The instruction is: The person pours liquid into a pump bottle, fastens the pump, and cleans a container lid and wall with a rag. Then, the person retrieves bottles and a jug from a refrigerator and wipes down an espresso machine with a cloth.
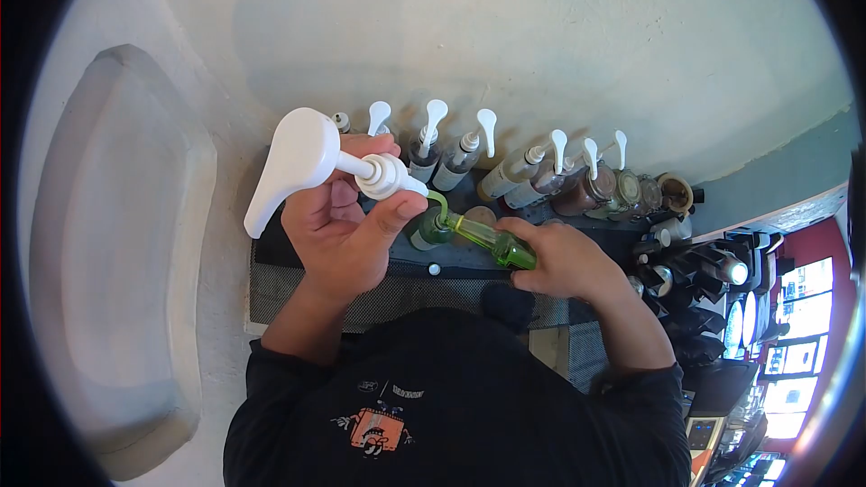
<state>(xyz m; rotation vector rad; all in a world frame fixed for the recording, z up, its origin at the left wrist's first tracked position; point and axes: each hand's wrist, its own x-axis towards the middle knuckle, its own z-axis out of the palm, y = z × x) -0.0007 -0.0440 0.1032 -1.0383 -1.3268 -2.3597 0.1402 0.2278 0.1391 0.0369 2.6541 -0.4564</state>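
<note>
Wrapped around the collar of a white pump dispenser (305, 155), my left hand (341, 236) holds it up close to the camera. A curved green piece (439, 199) extends from the pump's lower end toward a bottle mouth; whether it is tube or liquid I cannot make out. My right hand (570, 259) grips a green bottle (512, 250), tipped with its neck toward the pump. Just under that neck stands another green bottle (429, 233), partly hidden. A small round cap (434, 269) lies on the dark surface in front.
Several pump-topped bottles (458, 162) line the wall behind my hands. Lidded jars (626, 188) stand farther right, beside a brown container (675, 191). A dark mesh mat (397, 299) covers the near edge. Black equipment (708, 307) crowds the right side.
</note>
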